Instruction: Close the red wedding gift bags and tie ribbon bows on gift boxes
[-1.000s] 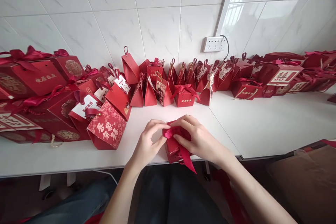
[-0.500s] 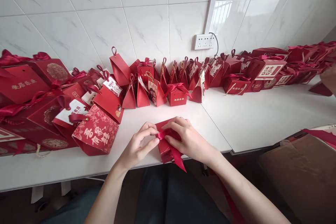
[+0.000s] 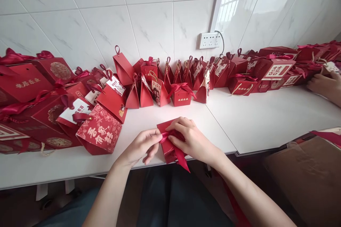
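A red gift box (image 3: 167,148) lies at the front edge of the white table, between my hands. Red ribbon (image 3: 182,159) crosses it, and one tail hangs over the near side. My left hand (image 3: 145,145) pinches a piece of the ribbon between thumb and index finger at the box's left side, the other fingers loosely curled. Over the top right of the box, my right hand (image 3: 190,136) is closed on the ribbon, its fingertips pressing near the middle. My right fingers and palm hide part of the box and the ribbon between them.
Finished red boxes (image 3: 181,95) stand in rows along the tiled wall. A large pile of boxes (image 3: 34,120) fills the left. At the far right, another person's hand (image 3: 326,85) touches a box. A brown cardboard box (image 3: 301,173) sits below the table at right.
My left fingers have closed on the ribbon and pull it slightly left, while my right hand stays in place. Another person's hand has come to the boxes at the far right.
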`<act>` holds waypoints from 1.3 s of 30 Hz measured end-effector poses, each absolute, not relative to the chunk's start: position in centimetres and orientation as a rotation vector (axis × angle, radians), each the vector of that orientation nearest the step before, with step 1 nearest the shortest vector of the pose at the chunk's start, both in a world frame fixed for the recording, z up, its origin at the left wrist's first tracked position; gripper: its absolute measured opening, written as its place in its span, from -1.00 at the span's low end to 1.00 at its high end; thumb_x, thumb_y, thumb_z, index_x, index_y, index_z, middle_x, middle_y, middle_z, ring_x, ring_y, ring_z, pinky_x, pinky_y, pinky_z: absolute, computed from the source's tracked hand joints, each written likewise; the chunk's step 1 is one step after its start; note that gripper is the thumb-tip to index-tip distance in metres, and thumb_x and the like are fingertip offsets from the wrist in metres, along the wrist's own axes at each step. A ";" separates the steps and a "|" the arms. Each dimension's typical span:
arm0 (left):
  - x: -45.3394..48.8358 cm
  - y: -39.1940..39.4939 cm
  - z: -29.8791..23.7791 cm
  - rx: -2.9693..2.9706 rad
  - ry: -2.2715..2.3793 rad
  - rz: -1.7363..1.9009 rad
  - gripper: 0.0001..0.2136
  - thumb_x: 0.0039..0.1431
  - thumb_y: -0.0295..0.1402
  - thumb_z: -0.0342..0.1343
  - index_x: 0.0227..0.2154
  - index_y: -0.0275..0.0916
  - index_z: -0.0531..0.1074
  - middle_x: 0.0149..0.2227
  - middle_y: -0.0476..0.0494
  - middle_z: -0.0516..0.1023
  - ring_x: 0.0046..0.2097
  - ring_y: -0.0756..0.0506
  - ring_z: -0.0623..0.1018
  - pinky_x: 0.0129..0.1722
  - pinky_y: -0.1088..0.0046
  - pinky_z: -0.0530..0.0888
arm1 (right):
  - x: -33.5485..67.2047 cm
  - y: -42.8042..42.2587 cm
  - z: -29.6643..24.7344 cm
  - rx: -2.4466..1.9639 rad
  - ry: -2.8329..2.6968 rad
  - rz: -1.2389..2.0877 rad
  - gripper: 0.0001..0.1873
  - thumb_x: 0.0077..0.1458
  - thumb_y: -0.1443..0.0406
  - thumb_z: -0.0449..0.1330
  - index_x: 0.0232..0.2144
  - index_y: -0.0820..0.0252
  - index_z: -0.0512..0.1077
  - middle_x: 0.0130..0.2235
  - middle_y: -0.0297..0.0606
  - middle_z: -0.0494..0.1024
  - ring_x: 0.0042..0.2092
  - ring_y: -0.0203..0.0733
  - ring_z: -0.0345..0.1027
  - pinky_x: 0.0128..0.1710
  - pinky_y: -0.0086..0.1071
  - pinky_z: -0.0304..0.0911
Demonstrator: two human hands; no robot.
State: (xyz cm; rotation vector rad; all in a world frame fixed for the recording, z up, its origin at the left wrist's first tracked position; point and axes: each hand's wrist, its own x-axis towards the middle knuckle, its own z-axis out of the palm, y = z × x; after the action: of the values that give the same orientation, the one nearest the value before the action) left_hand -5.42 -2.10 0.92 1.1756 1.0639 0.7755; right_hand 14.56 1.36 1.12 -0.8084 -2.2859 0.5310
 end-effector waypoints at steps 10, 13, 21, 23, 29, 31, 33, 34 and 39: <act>-3.6 -3.1 0.6 1.082 1.418 1.157 -0.58 0.02 0.05 0.07 -0.24 -0.19 0.24 -0.71 0.15 0.37 -0.75 0.06 0.28 -0.76 0.64 0.14 | 14.4 1.5 1.0 -0.823 -2.310 0.493 -0.78 0.16 0.42 0.15 -0.11 0.22 0.42 -0.14 -0.14 0.48 -0.08 -0.08 0.35 -0.02 -0.12 0.25; -3.2 -3.4 0.3 1.182 1.608 1.110 -0.57 0.02 0.12 0.02 -0.44 -0.19 0.22 -0.73 0.11 0.33 -0.72 0.04 0.33 -0.73 0.60 0.18 | 14.9 1.0 1.4 -0.767 -2.242 0.415 -0.82 0.18 0.38 0.16 -0.14 0.19 0.42 -0.15 -0.13 0.50 -0.10 -0.07 0.37 -0.04 -0.12 0.27; -2.4 -4.0 0.1 1.295 1.615 1.172 -0.53 0.12 0.13 -0.11 -0.59 -0.20 0.17 -0.70 0.08 0.27 -0.66 0.06 0.30 -0.63 0.55 0.19 | 18.6 2.2 2.1 -1.107 -1.736 0.621 -0.58 0.24 0.02 -0.03 -0.47 0.16 0.37 -0.41 -0.22 0.48 -0.33 -0.13 0.35 -0.33 -0.31 0.22; -2.0 -4.1 0.1 1.297 1.610 1.188 -0.54 0.13 0.10 -0.09 -0.60 -0.19 0.15 -0.70 0.09 0.23 -0.65 0.06 0.28 -0.62 0.55 0.20 | 18.4 3.2 1.6 -1.299 -1.729 0.851 -0.43 0.18 -0.12 -0.08 -0.62 0.15 0.26 -0.54 -0.29 0.36 -0.47 -0.21 0.22 -0.44 -0.35 0.12; -0.9 -3.9 0.0 1.300 1.694 1.278 -0.56 0.08 0.05 0.05 -0.61 -0.18 0.09 -0.66 0.13 0.03 -0.60 0.07 0.13 -0.60 0.56 0.14 | 16.0 4.6 0.5 -1.308 -1.734 1.217 -0.36 0.11 -0.21 -0.09 -0.69 0.11 -0.10 -0.64 -0.46 -0.06 -0.56 -0.36 -0.21 -0.52 -0.38 -0.16; -0.8 -3.7 -0.3 1.273 1.686 1.324 -0.56 0.11 0.01 0.04 -0.63 -0.18 0.04 -0.65 0.12 -0.01 -0.59 0.07 0.08 -0.62 0.55 0.11 | 15.5 4.6 0.5 -1.319 -1.735 1.216 -0.38 0.10 -0.18 -0.05 -0.68 0.10 -0.13 -0.63 -0.46 -0.10 -0.55 -0.36 -0.25 -0.52 -0.37 -0.20; -0.7 -3.5 -0.5 1.232 1.658 1.356 -0.57 0.12 -0.04 0.04 -0.63 -0.18 0.03 -0.64 0.12 -0.01 -0.60 0.07 0.07 -0.64 0.56 0.09 | 15.5 4.4 0.6 -1.324 -1.757 1.190 -0.41 0.10 -0.13 -0.02 -0.67 0.10 -0.11 -0.61 -0.46 -0.10 -0.53 -0.36 -0.25 -0.53 -0.38 -0.22; -0.7 -3.5 -0.7 1.202 1.636 1.364 -0.58 0.11 -0.05 0.05 -0.63 -0.18 0.04 -0.65 0.12 -0.01 -0.60 0.07 0.07 -0.65 0.56 0.08 | 15.7 4.2 0.6 -1.320 -1.772 1.184 -0.44 0.09 -0.10 -0.01 -0.67 0.11 -0.09 -0.61 -0.46 -0.09 -0.53 -0.36 -0.24 -0.53 -0.38 -0.22; -0.8 -3.4 -1.4 0.999 1.461 1.398 -0.61 0.08 -0.08 0.08 -0.63 -0.18 0.06 -0.66 0.14 0.00 -0.63 0.09 0.07 -0.69 0.60 0.08 | 16.8 3.5 0.5 -1.183 -1.705 1.293 -0.54 0.08 -0.02 0.04 -0.63 0.14 0.07 -0.57 -0.46 0.04 -0.51 -0.35 -0.11 -0.49 -0.41 -0.11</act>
State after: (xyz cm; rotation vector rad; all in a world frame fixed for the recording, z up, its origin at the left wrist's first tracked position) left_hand -0.78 -3.41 -1.43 0.9986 1.4614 1.3977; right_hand 16.78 3.47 0.45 -1.1834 -1.7050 1.2932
